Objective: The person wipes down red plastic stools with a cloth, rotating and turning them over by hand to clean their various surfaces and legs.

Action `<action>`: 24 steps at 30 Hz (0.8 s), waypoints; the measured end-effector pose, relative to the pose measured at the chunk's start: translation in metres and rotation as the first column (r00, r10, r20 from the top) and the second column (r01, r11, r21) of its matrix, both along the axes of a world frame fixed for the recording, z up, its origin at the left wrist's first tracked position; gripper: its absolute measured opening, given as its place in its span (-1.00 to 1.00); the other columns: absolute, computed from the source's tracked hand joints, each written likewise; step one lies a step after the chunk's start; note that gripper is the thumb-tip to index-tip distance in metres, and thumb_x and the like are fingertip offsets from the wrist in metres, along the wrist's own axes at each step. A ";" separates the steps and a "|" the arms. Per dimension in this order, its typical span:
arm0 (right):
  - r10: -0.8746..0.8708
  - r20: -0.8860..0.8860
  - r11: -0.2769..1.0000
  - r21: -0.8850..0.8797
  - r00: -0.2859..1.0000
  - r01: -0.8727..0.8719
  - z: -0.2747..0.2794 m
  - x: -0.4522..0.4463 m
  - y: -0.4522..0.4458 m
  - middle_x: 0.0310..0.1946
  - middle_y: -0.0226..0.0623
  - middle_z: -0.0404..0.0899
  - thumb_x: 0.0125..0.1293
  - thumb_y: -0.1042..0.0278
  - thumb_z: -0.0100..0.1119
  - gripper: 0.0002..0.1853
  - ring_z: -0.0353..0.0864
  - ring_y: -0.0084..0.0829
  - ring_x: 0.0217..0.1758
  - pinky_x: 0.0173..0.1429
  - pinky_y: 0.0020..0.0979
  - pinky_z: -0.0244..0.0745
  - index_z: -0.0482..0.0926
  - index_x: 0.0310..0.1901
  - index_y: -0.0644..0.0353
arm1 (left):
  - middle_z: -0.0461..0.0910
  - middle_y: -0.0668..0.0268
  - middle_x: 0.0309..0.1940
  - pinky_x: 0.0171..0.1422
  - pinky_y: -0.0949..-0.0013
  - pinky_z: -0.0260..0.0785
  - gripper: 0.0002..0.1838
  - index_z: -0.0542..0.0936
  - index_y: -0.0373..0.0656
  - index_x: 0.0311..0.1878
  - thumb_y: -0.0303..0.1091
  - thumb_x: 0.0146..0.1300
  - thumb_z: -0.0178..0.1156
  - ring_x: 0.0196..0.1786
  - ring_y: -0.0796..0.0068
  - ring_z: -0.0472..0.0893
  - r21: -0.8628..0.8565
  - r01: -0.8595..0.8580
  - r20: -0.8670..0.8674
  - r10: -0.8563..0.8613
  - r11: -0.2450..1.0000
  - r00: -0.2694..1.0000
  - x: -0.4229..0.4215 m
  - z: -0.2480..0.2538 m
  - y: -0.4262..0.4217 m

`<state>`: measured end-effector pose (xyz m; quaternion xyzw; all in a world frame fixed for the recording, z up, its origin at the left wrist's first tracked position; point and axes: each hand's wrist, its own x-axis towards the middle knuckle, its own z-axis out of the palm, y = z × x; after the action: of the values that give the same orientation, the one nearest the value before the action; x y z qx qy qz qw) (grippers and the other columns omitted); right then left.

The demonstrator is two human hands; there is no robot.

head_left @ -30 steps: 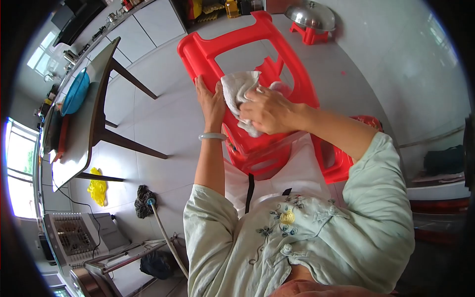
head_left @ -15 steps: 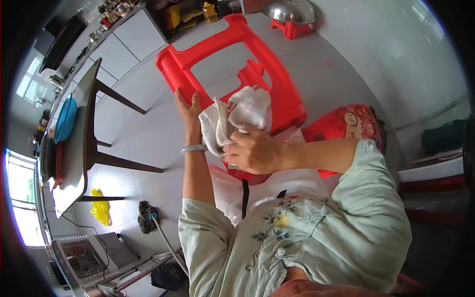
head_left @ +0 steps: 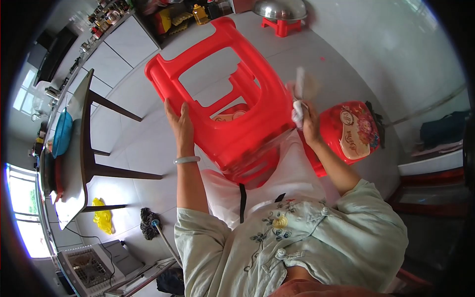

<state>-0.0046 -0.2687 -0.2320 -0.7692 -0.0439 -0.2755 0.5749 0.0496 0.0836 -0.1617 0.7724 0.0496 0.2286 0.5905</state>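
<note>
A red plastic stool (head_left: 222,141) lies tipped on its side before my lap, its legs pointing away from me. My left hand (head_left: 179,126) grips its left edge, thumb on the near face. My right hand (head_left: 311,126) is closed around a white cloth (head_left: 298,114) at the stool's right side. The cloth's upper end is smeared by motion. Whether it touches the stool there, I cannot tell.
Right of my knee stands another red stool (head_left: 354,131) with a flower-printed seat. A dark-legged table (head_left: 81,128) carries a blue basin (head_left: 63,132) on the left. A mop (head_left: 149,222) and a yellow bag (head_left: 102,217) lie on the floor. Ahead, a metal lid (head_left: 279,9) rests on a small red stool.
My right hand has swung from in front of the stool to its right side, taking the cloth along. The stool has shifted slightly left in view, with my left hand still on it.
</note>
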 end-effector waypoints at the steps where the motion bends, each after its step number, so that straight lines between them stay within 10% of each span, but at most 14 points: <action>1: 0.121 -0.290 0.924 0.383 0.949 -0.001 -0.026 0.005 -0.007 -0.17 -0.16 0.56 0.08 0.41 0.10 -0.61 0.51 -0.01 -0.07 0.00 -0.18 0.43 0.55 0.02 0.14 | 0.02 0.00 0.47 0.53 0.19 -0.02 -0.31 0.06 -0.29 0.45 -0.26 0.37 0.08 0.51 0.11 0.05 0.007 -0.003 0.000 0.003 1.000 1.000 -0.003 0.001 0.000; 4: 0.085 -0.184 0.993 -0.071 0.979 -0.099 -0.141 0.016 -0.022 -0.17 -0.33 0.57 0.46 0.07 -0.15 -0.63 0.59 -0.43 -0.21 -0.15 -0.42 0.48 0.53 -0.01 0.15 | 0.02 0.01 0.47 0.52 0.20 0.01 -0.32 0.06 -0.28 0.45 -0.24 0.38 0.07 0.50 0.12 0.07 -0.050 0.023 -0.012 -0.024 0.998 1.000 -0.013 0.007 -0.002; 6: 0.089 -0.481 0.955 -0.208 0.872 -0.212 -0.150 0.023 -0.023 -0.15 -0.30 0.60 0.44 0.06 -0.15 -0.62 0.62 -0.39 -0.14 -0.10 -0.38 0.55 0.50 0.05 0.14 | 0.05 0.02 0.46 0.49 0.21 0.07 -0.32 0.07 -0.26 0.45 -0.22 0.38 0.07 0.48 0.13 0.12 -0.136 0.031 -0.017 -0.034 0.990 0.999 -0.017 0.009 -0.003; 8: 0.362 -0.584 0.909 0.396 0.727 -0.134 -0.148 0.021 -0.017 -0.08 -0.27 0.59 0.40 0.08 -0.05 -0.62 0.60 -0.36 -0.06 -0.01 -0.33 0.51 0.48 0.07 0.17 | 0.08 0.01 0.45 0.47 0.21 0.09 -0.31 0.08 -0.26 0.45 -0.21 0.38 0.08 0.47 0.13 0.14 -0.117 0.019 -0.017 -0.022 0.993 1.000 -0.019 0.010 -0.003; 11: 0.763 -0.357 0.285 0.934 0.538 0.215 -0.147 0.016 -0.005 0.03 -0.24 0.59 0.35 0.12 0.09 -0.59 0.57 -0.32 0.06 0.14 -0.25 0.46 0.46 0.11 0.21 | 0.14 0.01 0.42 0.44 0.22 0.13 -0.31 0.09 -0.27 0.45 -0.19 0.37 0.09 0.45 0.13 0.19 -0.068 -0.002 -0.010 0.001 0.998 1.000 -0.019 0.004 0.004; 24: 0.624 -0.080 0.297 0.944 0.777 -0.141 -0.056 -0.017 0.000 -0.14 -0.29 0.59 0.37 0.27 0.06 -0.70 0.60 -0.50 -0.11 0.02 -0.47 0.47 0.50 0.07 0.17 | 0.39 0.16 0.23 0.31 0.35 0.23 -0.39 0.25 -0.28 0.38 -0.08 0.42 0.04 0.26 0.36 0.38 -0.146 0.001 -0.062 -0.010 0.989 0.998 -0.044 -0.036 0.062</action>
<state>-0.0212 -0.2689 -0.2876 -0.3362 0.0530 0.0776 0.9371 0.0054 0.1457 -0.1978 0.7340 0.0825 0.1983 0.6443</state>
